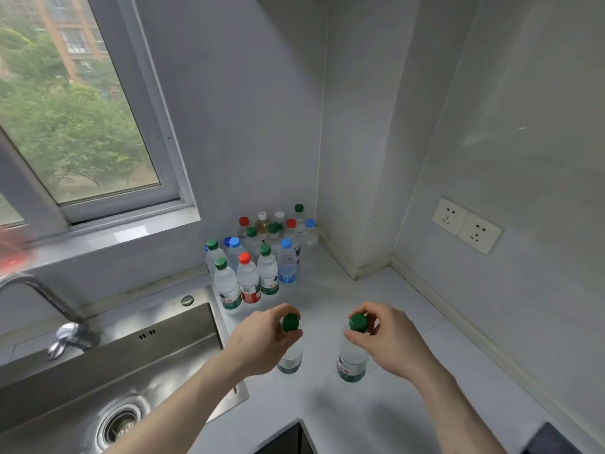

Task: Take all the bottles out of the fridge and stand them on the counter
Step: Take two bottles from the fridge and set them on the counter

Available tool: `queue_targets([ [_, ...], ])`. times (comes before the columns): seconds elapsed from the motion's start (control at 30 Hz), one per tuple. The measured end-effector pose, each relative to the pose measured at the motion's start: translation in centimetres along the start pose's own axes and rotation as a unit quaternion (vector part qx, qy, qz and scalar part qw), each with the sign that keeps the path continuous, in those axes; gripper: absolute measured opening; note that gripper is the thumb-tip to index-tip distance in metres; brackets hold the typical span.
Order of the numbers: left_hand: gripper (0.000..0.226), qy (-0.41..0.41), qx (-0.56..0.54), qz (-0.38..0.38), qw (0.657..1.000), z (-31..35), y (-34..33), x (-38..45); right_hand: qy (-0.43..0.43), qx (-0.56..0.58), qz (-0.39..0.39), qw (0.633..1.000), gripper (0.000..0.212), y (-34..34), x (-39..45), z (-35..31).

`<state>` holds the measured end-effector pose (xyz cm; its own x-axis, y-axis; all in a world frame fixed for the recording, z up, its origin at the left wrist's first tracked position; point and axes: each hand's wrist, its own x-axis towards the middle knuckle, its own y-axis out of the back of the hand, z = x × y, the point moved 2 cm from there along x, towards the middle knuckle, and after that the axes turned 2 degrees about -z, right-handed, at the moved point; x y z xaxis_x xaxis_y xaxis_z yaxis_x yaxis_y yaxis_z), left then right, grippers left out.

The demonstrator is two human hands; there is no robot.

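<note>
Two clear water bottles with green caps stand upright on the white counter (409, 326). My left hand (262, 339) grips the neck of the left bottle (290, 358), just below its cap. The neck of the right bottle (352, 362) is held by my right hand (389, 339), fingers around the cap. Behind them, in the corner, a cluster of several bottles (262, 257) with green, red, blue and white caps stands upright. The fridge is out of view.
A steel sink (98, 371) with a tap (42, 296) lies left of the counter. A window (82, 109) is above it. Two wall sockets (466, 226) sit on the right wall. A dark cabinet edge (284, 437) shows at the bottom.
</note>
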<state>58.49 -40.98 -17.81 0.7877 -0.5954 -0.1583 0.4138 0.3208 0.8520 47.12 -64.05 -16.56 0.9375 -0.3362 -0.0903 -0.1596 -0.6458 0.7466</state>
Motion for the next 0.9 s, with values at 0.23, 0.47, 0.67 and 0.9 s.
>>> queue_targets([
  [0.23, 0.028, -0.07, 0.102, -0.011, 0.992, -0.9, 1.4, 9.6, -0.018, -0.012, 0.01, 1.0, 0.019, -1.0, 8.2, -0.7],
  [0.47, 0.029, -0.108, 0.173, -0.01, 0.979, -2.5, 0.9, 19.1, -0.046, -0.01, 0.026, 0.999, 0.016, -1.8, 15.3, -0.3],
  [0.67, 0.033, -0.122, 0.217, -0.003, 0.968, -2.0, 0.4, 24.6, -0.07, -0.029, 0.029, 0.997, 0.017, -2.5, 20.6, 0.6],
  [0.9, 0.03, -0.105, 0.261, -0.009, 0.959, -1.6, 0.1, 29.7, -0.092, -0.06, 0.036, 0.993, 0.021, -3.5, 26.0, 2.8],
])
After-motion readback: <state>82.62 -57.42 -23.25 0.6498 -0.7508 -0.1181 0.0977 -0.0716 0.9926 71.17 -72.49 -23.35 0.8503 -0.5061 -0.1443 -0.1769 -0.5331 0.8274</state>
